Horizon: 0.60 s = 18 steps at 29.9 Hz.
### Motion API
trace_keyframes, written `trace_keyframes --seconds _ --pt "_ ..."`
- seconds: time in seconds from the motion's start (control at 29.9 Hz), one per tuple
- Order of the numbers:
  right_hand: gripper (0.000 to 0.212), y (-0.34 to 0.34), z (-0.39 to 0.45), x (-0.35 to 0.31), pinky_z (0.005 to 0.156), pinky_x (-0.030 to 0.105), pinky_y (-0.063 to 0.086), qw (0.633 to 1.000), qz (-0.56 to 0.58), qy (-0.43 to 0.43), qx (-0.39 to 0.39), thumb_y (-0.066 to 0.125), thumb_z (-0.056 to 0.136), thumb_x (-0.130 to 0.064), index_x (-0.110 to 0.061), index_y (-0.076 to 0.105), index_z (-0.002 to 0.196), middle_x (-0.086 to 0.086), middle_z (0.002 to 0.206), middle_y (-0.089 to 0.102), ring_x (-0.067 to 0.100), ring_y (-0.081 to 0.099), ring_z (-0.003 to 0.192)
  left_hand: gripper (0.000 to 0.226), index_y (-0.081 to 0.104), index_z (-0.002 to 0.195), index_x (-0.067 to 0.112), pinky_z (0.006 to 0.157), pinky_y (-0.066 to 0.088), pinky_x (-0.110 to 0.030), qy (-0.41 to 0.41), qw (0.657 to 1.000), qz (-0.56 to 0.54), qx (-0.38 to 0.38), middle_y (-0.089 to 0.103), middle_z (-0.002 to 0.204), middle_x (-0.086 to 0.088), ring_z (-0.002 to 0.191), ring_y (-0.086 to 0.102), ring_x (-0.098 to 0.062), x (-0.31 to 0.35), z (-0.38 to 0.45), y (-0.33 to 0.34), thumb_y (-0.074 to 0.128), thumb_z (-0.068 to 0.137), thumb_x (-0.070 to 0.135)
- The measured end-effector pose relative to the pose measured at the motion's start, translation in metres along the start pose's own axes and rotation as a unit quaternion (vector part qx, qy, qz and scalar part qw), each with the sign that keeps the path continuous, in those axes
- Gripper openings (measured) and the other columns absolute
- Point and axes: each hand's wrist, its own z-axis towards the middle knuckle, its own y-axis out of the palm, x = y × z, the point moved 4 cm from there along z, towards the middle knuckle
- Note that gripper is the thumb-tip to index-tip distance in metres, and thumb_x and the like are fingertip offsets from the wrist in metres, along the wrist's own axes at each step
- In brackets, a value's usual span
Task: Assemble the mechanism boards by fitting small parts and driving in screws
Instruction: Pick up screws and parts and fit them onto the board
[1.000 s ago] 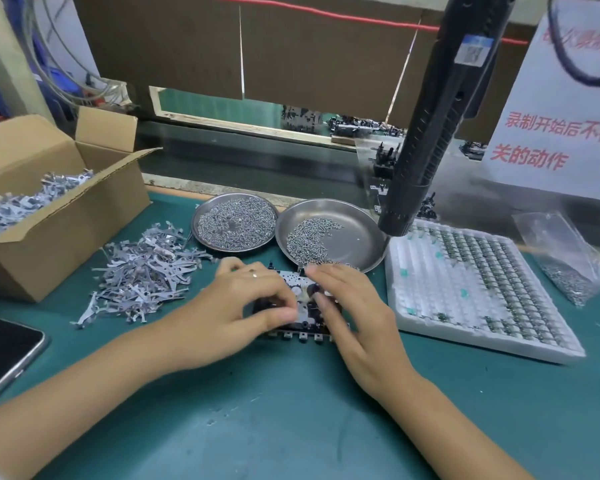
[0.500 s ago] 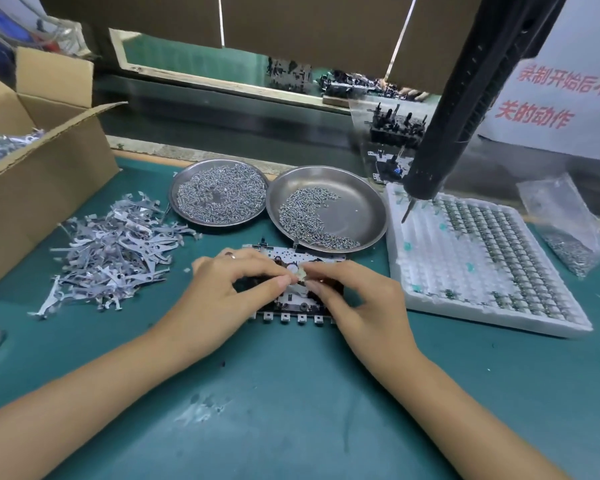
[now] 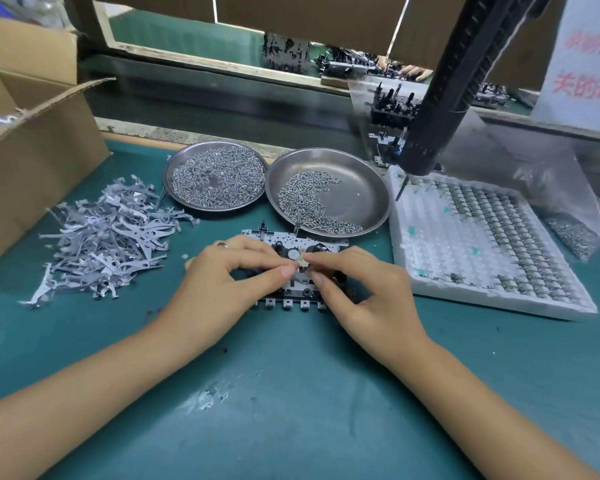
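Observation:
A mechanism board (image 3: 293,242) of white metal with black parts lies flat on the green mat in front of me. My left hand (image 3: 222,282) and my right hand (image 3: 364,289) meet over its middle. Both pinch a small part (image 3: 303,266) between thumb and forefinger just above the board. The hands hide most of the board's near half. A black electric screwdriver (image 3: 465,81) hangs at the upper right, its bit above the white parts tray (image 3: 478,268). Two round steel dishes hold screws, the left dish (image 3: 216,180) and the right dish (image 3: 361,195).
A pile of grey stamped metal levers (image 3: 108,233) lies to the left. An open cardboard box (image 3: 39,133) with more of them stands at the far left. A clear bag of small parts (image 3: 575,230) sits at the right edge. More boards lie behind the wooden frame.
The view has tilted down and moved closer. Both hands went from pressing on the board to pinching a small part over its middle.

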Motion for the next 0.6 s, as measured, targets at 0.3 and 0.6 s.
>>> trace_keyframes --seconds 0.3,0.6 --pt "0.019 -0.0001 -0.0001 -0.0015 0.074 0.011 0.042 1.0 -0.009 -0.015 0.001 0.065 0.081 -0.003 -0.006 0.073 0.099 -0.012 0.088 0.065 0.001 0.056 0.076 0.018 0.076 0.077 0.04 0.093 0.042 -0.025 -0.01 1.0 -0.019 -0.014 0.067 0.088 0.016 0.087 0.061 0.002 0.0002 -0.0005 -0.0002 0.068 0.063 0.048" --pt "0.016 -0.0018 -0.0007 -0.0038 0.068 0.02 0.046 0.998 -0.031 -0.05 -0.01 0.067 0.08 0.001 -0.005 0.074 0.092 -0.006 0.076 0.065 0.017 0.059 0.071 0.018 0.073 0.074 0.045 0.103 0.033 -0.051 -0.008 0.999 0.04 0.011 0.063 0.087 0.022 0.096 0.058 -0.008 0.0038 -0.0036 -0.0006 0.064 0.062 0.054"
